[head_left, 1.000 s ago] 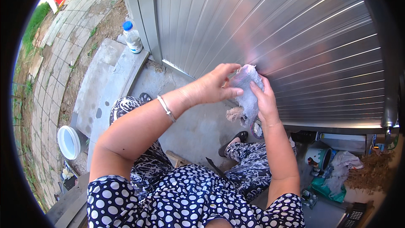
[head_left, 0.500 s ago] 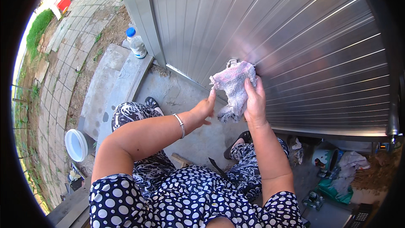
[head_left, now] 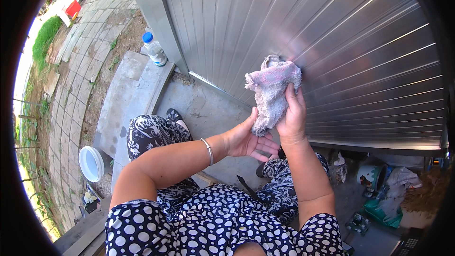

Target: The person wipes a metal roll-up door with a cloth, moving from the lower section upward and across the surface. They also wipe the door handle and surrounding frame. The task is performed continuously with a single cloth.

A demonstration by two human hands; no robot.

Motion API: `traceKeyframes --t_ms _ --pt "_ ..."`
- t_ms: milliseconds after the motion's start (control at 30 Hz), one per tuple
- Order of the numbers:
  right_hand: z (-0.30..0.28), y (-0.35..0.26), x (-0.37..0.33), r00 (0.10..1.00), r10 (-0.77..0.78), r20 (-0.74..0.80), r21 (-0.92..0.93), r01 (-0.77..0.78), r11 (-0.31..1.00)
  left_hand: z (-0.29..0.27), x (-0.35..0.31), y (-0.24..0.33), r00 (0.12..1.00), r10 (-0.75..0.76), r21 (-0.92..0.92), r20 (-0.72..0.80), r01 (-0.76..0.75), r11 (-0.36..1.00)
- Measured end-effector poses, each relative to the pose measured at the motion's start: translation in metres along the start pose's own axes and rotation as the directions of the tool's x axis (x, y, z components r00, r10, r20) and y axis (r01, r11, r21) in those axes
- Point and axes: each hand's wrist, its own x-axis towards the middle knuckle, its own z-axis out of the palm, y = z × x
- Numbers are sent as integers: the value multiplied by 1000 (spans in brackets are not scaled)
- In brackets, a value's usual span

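A worn, pinkish-grey cloth rag hangs bunched in front of the ribbed metal door. My right hand grips its right side, thumb pressed on the front. Below the rag's lower left end, my left hand is turned palm up with its fingers spread; the thumb is at the rag's edge, and whether it touches I cannot tell. A silver bangle circles my left wrist.
A clear bottle with a blue cap stands on the concrete step at the left. Beside the step is a white bucket. Plastic bags and a round container lie at the lower right. Brick paving stretches along the left.
My left hand has turned palm up and moved down and right, under the rag's lower end. The right hand and the rag have shifted slightly to the right.
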Motion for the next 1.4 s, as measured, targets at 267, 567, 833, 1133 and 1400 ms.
traceKeyframes --t_ms 267,567,833,1133,1400 --pt "-9 -7 -6 992 -125 -22 -125 122 985 47 -13 8 711 684 -153 -162 -703 695" --pt "-10 5 -26 826 -239 510 -804 557 209 44 -24 -1 568 772 -54 -285 -814 578" --pt "-16 20 -53 799 96 593 -774 599 -206 46 -28 -24 591 756 111 -281 -763 637" --pt "-24 -89 -51 487 -530 694 -714 564 -416 42 -82 38 161 950 517 -268 -808 283" --pt "-88 -195 -95 153 -782 604 -794 30 -608 142 -138 143 -317 932 798 177 -508 -324"
